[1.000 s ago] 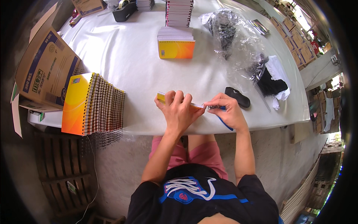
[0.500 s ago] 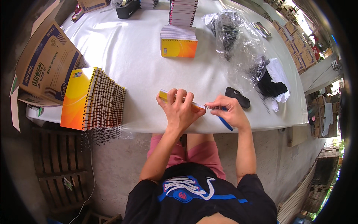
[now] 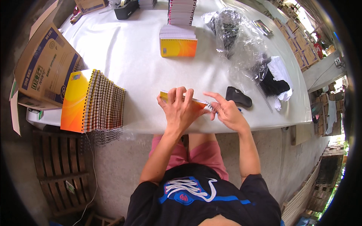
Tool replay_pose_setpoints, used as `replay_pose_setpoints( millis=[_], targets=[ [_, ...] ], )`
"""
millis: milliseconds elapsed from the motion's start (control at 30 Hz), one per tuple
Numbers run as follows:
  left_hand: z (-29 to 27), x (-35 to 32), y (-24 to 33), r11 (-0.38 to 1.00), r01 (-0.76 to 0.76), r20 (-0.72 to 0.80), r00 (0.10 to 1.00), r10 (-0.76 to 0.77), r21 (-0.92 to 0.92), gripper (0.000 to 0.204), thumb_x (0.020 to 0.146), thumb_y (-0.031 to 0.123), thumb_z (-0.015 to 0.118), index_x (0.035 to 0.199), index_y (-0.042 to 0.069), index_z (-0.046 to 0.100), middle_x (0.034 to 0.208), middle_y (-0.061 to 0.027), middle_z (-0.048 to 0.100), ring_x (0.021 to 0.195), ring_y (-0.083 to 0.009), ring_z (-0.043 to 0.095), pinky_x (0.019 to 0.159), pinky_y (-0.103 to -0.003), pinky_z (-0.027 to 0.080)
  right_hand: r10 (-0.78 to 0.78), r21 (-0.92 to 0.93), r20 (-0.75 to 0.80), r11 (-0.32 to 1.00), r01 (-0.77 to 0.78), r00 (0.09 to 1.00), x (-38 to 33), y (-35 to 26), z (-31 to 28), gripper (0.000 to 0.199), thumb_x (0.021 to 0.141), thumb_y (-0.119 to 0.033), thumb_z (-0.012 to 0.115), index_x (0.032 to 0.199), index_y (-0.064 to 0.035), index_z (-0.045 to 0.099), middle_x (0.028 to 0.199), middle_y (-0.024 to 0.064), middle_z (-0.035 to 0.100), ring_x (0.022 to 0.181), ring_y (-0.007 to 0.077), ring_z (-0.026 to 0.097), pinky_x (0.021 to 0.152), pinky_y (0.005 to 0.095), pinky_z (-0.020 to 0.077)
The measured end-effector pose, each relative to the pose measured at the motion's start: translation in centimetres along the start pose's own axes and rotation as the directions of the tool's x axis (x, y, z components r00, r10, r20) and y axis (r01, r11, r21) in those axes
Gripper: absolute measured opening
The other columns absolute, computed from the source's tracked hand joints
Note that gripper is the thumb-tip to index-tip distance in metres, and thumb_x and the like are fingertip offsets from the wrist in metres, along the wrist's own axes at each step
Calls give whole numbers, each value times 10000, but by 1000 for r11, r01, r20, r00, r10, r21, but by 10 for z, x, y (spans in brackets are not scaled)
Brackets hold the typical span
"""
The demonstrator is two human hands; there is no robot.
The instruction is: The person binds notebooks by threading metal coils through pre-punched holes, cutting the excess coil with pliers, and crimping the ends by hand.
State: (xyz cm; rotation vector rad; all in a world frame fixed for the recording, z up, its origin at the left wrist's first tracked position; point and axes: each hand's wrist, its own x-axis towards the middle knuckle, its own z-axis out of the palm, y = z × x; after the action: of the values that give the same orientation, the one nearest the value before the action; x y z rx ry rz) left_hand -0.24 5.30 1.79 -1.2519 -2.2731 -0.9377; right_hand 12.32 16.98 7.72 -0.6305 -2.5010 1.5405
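Note:
My left hand [image 3: 179, 107] grips a small yellow-orange notebook [image 3: 198, 107] on edge at the table's front, fingers over its far side. A spiral binding wire [image 3: 207, 106] shows at the notebook's right end. My right hand [image 3: 230, 113] is at that end, its thumb and bent fingers against the wire and its index finger stretched out above. A bit of blue [image 3: 240, 110] shows beside the right hand; the rest is hidden, so I cannot tell whether the hand still holds the blue-handled tool. A black pouch-like case [image 3: 238, 97] lies just beyond.
At the left, a stack of spiral notebooks [image 3: 77, 100] stands beside an open cardboard box [image 3: 47, 67]. Another notebook stack [image 3: 178, 48] is at the back middle. Clear plastic wrap [image 3: 241, 49], black wires and a white cloth [image 3: 279, 75] lie at the right.
My right hand has loosened its fist around the blue-handled tool, and its index finger now stretches out. The tool's handles have mostly gone from sight. The left hand keeps its hold.

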Motion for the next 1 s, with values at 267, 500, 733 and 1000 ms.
replay_pose_setpoints(
  millis=[267,500,733,1000],
  targets=[
    [-7,-10,-22,990,-138,103,985,138,-7,521,622,456,763,1025,161,613,1016,-29,503,1089,-281,419,934,-487,312,-231,-176,-46,960,220,972,-6,12,1,196,909,-87,538,1086,-50,614,827,118,623,674,166,575,630,291,474],
    [-13,-4,-24,952,-142,14,988,152,-270,429,559,415,805,773,104,600,1177,-92,472,1127,-321,393,921,-443,342,-230,-666,-197,744,42,953,-16,53,-44,322,818,36,512,1098,-62,635,976,135,663,871,270,631,769,333,488],
    [-21,-2,-29,942,-176,34,981,193,-286,487,510,471,809,667,83,560,1216,-101,466,1148,-320,385,915,-433,347,-134,-391,-409,919,-41,903,-24,99,-68,368,731,99,533,1029,-57,684,1130,146,639,994,256,635,898,364,475],
    [-24,-7,-36,920,-180,79,972,220,-349,473,515,459,820,663,89,565,1279,-112,444,1225,-353,341,981,-457,331,-323,411,93,874,259,942,2,38,1,297,700,139,602,933,-8,713,1053,218,655,1041,309,618,916,379,478]
  ],
)
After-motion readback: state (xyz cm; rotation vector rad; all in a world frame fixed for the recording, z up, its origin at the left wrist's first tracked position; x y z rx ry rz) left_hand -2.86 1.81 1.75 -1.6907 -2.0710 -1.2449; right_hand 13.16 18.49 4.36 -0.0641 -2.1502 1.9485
